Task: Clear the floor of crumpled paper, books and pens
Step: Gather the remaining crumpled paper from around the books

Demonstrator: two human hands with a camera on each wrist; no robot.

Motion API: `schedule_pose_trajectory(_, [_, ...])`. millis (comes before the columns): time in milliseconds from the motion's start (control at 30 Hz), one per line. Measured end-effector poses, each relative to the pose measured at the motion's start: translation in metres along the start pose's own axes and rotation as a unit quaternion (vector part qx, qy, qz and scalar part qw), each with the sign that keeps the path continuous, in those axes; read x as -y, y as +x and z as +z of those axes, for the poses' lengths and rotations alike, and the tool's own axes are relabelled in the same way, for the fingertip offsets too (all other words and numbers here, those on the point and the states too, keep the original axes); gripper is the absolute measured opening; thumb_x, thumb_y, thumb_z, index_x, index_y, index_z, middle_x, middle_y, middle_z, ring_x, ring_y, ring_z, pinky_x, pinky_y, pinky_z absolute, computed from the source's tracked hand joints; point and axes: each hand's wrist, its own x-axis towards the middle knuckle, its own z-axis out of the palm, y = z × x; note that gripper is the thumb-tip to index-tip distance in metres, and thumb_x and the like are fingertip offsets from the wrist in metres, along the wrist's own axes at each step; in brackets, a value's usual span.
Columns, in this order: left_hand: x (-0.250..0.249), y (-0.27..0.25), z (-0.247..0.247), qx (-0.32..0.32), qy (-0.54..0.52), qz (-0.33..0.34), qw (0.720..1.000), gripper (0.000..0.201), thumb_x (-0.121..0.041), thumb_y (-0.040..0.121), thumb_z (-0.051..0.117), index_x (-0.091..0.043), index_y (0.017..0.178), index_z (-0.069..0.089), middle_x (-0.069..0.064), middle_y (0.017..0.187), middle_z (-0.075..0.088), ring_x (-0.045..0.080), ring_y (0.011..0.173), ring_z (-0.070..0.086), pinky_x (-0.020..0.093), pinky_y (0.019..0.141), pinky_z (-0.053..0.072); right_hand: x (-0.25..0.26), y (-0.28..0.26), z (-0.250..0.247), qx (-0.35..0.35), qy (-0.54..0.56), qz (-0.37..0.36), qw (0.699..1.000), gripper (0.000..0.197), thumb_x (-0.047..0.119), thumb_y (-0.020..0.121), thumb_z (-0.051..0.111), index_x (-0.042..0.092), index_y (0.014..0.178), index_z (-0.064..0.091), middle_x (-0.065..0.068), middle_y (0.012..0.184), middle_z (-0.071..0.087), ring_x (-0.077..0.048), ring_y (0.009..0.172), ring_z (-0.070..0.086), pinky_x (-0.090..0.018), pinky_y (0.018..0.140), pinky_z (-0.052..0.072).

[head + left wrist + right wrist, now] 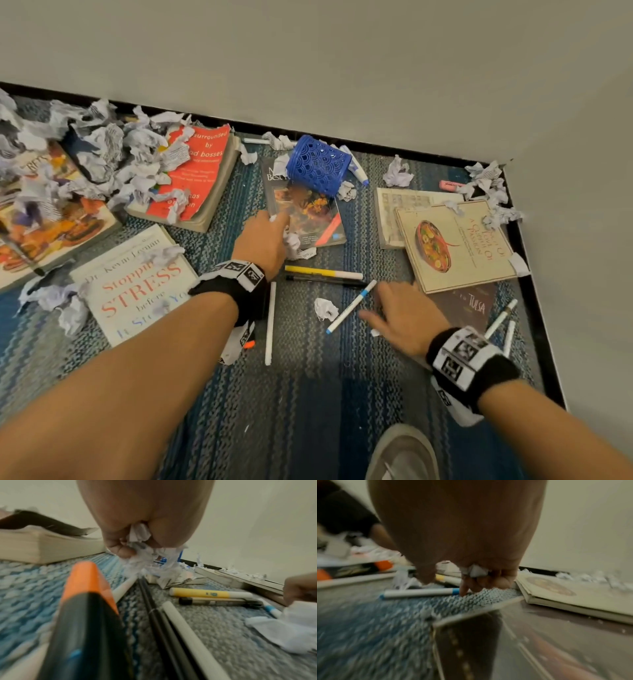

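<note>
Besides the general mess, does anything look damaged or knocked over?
Yes. The blue pen holder lies tipped on its side across a book by the wall, and the red book's cover is torn and ragged at its edges.

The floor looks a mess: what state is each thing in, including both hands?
Left hand: grips crumpled paper.
Right hand: curled round a paper scrap.
Blue pen cup: tipped on its side.
Red book: closed, cover torn.
Blue-tipped marker: lying loose on the carpet.
</note>
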Motion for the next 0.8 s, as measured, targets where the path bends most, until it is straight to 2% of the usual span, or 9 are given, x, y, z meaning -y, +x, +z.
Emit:
schedule_pose_trajectory(67, [-0.010, -0.006, -0.005, 0.002, 0.009, -0.006, 1.000, 0.034, -0.020, 0.088, 0.050, -0.016, 0.122, 0.049, 0.017, 0.112, 0.054, 0.040, 0.101, 0.055, 0.043, 0.074, 0.045, -0.001, -0.007, 0.011, 0.042, -0.111, -0.004, 0.993, 0.053, 0.063, 0.090, 0.039, 0.015, 0.109, 0.046, -0.006, 0.105, 0.051, -0.026, 0.097, 0.049, -0.038, 0.081, 0.041])
schedule_pose_trajectory(167, [-0.022, -0.013, 0.000, 0.057, 0.054, -0.052, 0.996, 0.035, -0.033, 0.091, 0.041, -0.015, 0.118, 0.052, 0.016, 0.111, 0.062, 0.038, 0.099, 0.061, 0.039, 0.074, 0.046, 0.000, -0.007, 0.020, 0.036, -0.107, -0.038, 0.993, 0.030, 0.039, 0.100, 0.034, 0.014, 0.113, 0.046, -0.008, 0.113, 0.051, -0.027, 0.104, 0.047, -0.039, 0.084, 0.040])
schedule_pose_trajectory(267, [-0.024, -0.020, 0.011, 0.045, 0.060, -0.077, 0.994, 0.059, -0.061, 0.091, 0.033, -0.013, 0.119, 0.054, 0.014, 0.104, 0.065, 0.034, 0.092, 0.064, 0.035, 0.068, 0.045, 0.005, -0.004, 0.017, 0.011, -0.011, -0.054, 0.998, 0.010, 0.015, 0.101, 0.032, 0.014, 0.107, 0.041, -0.004, 0.099, 0.046, -0.024, 0.086, 0.047, -0.033, 0.072, 0.034])
schedule_pose_trajectory(333, [-0.023, -0.023, 0.017, 0.036, 0.086, -0.079, 0.992, 0.077, -0.074, 0.085, 0.037, -0.013, 0.132, 0.043, 0.013, 0.102, 0.065, 0.032, 0.090, 0.066, 0.034, 0.064, 0.045, 0.012, 0.000, 0.009, -0.022, 0.081, -0.034, 0.996, 0.017, 0.005, 0.096, 0.034, 0.015, 0.109, 0.037, -0.002, 0.091, 0.041, -0.025, 0.075, 0.044, -0.037, 0.068, 0.035])
schedule_pose_trajectory(400, [-0.022, -0.023, 0.020, 0.032, 0.079, -0.097, 0.992, 0.073, -0.066, 0.086, 0.049, -0.013, 0.135, 0.032, 0.013, 0.107, 0.064, 0.033, 0.095, 0.065, 0.035, 0.064, 0.042, 0.028, 0.009, 0.002, -0.064, 0.123, -0.038, 0.990, 0.027, 0.004, 0.093, 0.038, 0.016, 0.117, 0.040, -0.004, 0.095, 0.049, -0.029, 0.075, 0.050, -0.042, 0.067, 0.042])
schedule_pose_trajectory(467, [-0.020, -0.021, 0.020, 0.020, 0.054, -0.112, 0.992, 0.063, -0.055, 0.088, 0.056, -0.013, 0.129, 0.031, 0.014, 0.107, 0.065, 0.034, 0.096, 0.065, 0.036, 0.064, 0.041, 0.049, 0.018, 0.000, -0.095, 0.131, -0.071, 0.984, 0.022, 0.026, 0.099, 0.040, 0.016, 0.118, 0.042, -0.002, 0.100, 0.054, -0.023, 0.079, 0.052, -0.039, 0.068, 0.044])
schedule_pose_trajectory(567, [-0.017, -0.017, 0.020, 0.036, 0.078, -0.072, 0.994, 0.056, -0.045, 0.095, 0.051, -0.017, 0.138, 0.027, 0.015, 0.105, 0.063, 0.036, 0.093, 0.065, 0.037, 0.063, 0.041, 0.075, 0.029, 0.007, -0.060, 0.035, -0.093, 0.993, 0.044, 0.051, 0.095, 0.042, 0.015, 0.118, 0.042, -0.002, 0.106, 0.051, -0.021, 0.093, 0.050, -0.035, 0.073, 0.044])
schedule_pose_trajectory(667, [-0.017, -0.014, 0.016, 0.046, 0.101, -0.019, 0.994, 0.034, -0.030, 0.101, 0.039, -0.018, 0.132, 0.035, 0.017, 0.111, 0.058, 0.039, 0.091, 0.062, 0.041, 0.065, 0.044, 0.078, 0.037, 0.013, -0.028, -0.023, -0.095, 0.995, 0.030, 0.035, 0.100, 0.038, 0.012, 0.119, 0.041, -0.009, 0.108, 0.052, -0.028, 0.095, 0.052, -0.039, 0.070, 0.042])
schedule_pose_trajectory(800, [-0.034, -0.016, 0.010, 0.012, 0.065, 0.011, 0.998, 0.034, -0.033, 0.098, 0.042, -0.014, 0.127, 0.041, 0.016, 0.125, 0.045, 0.039, 0.097, 0.060, 0.041, 0.069, 0.044, 0.051, 0.040, 0.003, -0.081, 0.210, -0.023, 0.974, 0.021, 0.025, 0.102, 0.035, 0.008, 0.094, 0.043, -0.007, 0.084, 0.050, -0.026, 0.071, 0.047, -0.038, 0.065, 0.036])
